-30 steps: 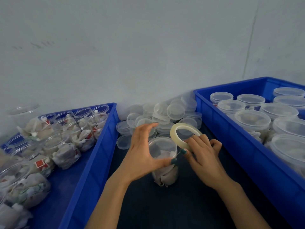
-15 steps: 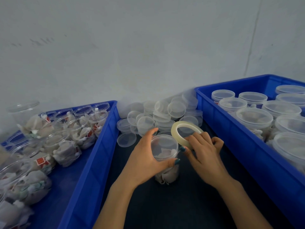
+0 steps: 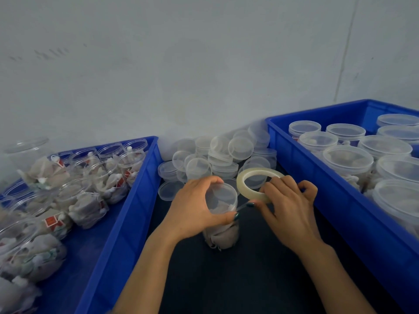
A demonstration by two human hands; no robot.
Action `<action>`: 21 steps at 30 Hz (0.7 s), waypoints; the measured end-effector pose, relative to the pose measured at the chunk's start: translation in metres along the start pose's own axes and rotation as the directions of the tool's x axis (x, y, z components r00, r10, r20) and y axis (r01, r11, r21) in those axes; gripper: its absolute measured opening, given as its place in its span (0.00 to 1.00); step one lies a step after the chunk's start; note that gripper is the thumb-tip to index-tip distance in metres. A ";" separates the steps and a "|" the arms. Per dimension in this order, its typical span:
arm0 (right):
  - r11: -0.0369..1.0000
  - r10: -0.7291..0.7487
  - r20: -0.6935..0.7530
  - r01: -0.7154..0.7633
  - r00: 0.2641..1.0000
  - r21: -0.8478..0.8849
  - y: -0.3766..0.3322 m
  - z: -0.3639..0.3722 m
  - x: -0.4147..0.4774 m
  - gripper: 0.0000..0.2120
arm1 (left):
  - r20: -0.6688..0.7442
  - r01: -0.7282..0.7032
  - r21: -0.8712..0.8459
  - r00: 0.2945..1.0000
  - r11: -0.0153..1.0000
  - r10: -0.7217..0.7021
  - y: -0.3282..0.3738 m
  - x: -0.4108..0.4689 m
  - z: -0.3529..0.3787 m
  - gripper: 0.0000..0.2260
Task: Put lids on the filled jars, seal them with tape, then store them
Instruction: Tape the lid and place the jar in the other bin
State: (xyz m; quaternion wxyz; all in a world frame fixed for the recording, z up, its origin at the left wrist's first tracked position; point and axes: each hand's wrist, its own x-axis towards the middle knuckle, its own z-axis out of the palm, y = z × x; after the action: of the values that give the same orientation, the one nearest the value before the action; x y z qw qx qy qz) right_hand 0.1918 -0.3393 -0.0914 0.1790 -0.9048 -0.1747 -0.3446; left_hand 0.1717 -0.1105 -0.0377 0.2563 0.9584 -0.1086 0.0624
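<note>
Filled jars (image 3: 90,200) stand open in the left bin (image 3: 127,214), apparently the queue waiting for lids. Just right of it, the left hand (image 3: 195,209) curls round the top of one jar (image 3: 223,234) standing upright on the table (image 3: 238,286) between the bins, fingers over its lid (image 3: 221,196) and thumb on the near side, seemingly to keep lid and jar from shifting while the tape goes on. Loose lids (image 3: 217,155) are heaped beyond it against the wall, within reach. The right hand (image 3: 288,211) grips the tape roll (image 3: 242,185) beside the jar's rim, and a short strip runs from roll to jar, held low and close, likely so it lands on the seam under the lid. The right bin (image 3: 322,191) holds lidded jars (image 3: 347,159) packed upright side by side, by all signs the finished stock. The table is a dark, matt surface, a narrow working lane between the two blue bins. A plain pale wall (image 3: 204,64) closes the far side, scuffed at upper left, with a thin vertical seam at right.
</note>
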 end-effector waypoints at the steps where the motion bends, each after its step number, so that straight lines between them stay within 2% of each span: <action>1: 1.000 0.008 -0.008 -0.008 1.000 -0.001 -0.002 -0.001 0.000 0.15 | 0.033 -0.008 -0.017 0.999 1.000 0.008 -0.001 0.001 -0.002 0.33; 5: 1.000 0.004 -0.033 -0.004 0.999 -0.018 -0.006 0.000 0.000 0.18 | 0.140 -0.035 0.027 0.990 0.999 0.030 -0.002 0.004 -0.005 0.33; 8: 1.000 0.004 -0.041 -0.005 0.999 -0.017 -0.009 0.001 0.000 0.19 | 0.197 -0.002 -0.075 0.980 0.997 0.017 -0.002 0.004 -0.008 0.34; 15: 0.999 -0.009 -0.006 0.009 1.000 0.037 -0.015 0.001 -0.001 0.17 | 0.225 -0.022 -0.101 0.973 0.995 0.044 0.002 0.003 -0.014 0.37; 18: 0.995 -0.012 0.124 -0.001 0.992 0.103 -0.017 -0.001 0.000 0.18 | 0.240 0.006 -0.144 0.970 0.990 0.029 0.002 -0.001 -0.014 0.41; 20: 0.991 0.016 0.254 -0.049 0.967 0.123 -0.018 0.000 0.000 0.24 | 0.232 -0.013 -0.124 0.972 0.992 0.042 0.003 -0.003 -0.012 0.39; 21: 0.991 0.019 0.266 -0.054 0.964 0.125 -0.019 0.001 0.000 0.25 | 0.207 -0.020 -0.096 0.978 0.995 0.040 0.006 -0.003 -0.011 0.37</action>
State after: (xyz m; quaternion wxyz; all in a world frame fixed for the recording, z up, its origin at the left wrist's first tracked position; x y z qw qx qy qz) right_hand 0.1839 -0.3225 -0.0880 0.2195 -0.9320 -0.2025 -0.2053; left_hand 0.1664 -0.1099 -0.0258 0.2869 0.9450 -0.1521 -0.0399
